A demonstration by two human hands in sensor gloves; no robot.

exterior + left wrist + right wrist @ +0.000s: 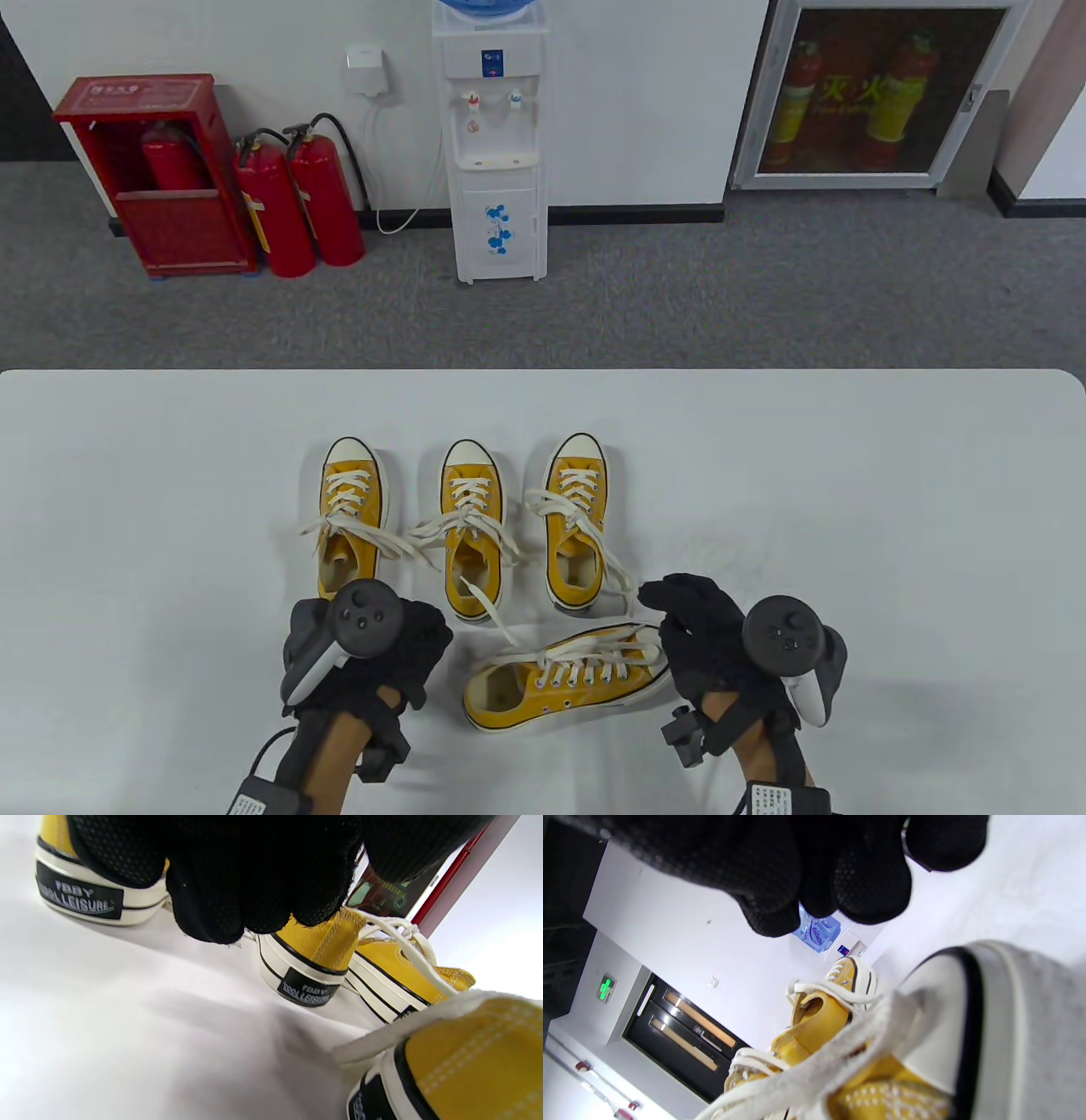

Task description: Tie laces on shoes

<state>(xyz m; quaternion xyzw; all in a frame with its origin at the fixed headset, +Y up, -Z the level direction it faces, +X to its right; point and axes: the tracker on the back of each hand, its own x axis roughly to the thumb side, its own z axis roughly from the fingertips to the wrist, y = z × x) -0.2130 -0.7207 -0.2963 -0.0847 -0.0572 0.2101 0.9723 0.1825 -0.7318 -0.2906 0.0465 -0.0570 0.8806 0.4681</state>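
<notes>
Nearest the person, the left hand hangs over the white table just left of a yellow shoe lying on its side, fingers curled loosely downward and holding nothing; the left wrist view shows the gloved fingertips bunched above the tabletop, clear of any heel. The right hand sits at that shoe's toe end, fingers bent and slightly spread; whether they touch the toe cap or a lace cannot be told. The tipped shoe's laces lie loose across its upper, untied. Beyond it stand three upright yellow shoes in a row, toes pointing away: left shoe, middle shoe, right shoe, all with laces trailing onto the table. Farther back, on the grey carpet, a water dispenser and red fire extinguishers.
</notes>
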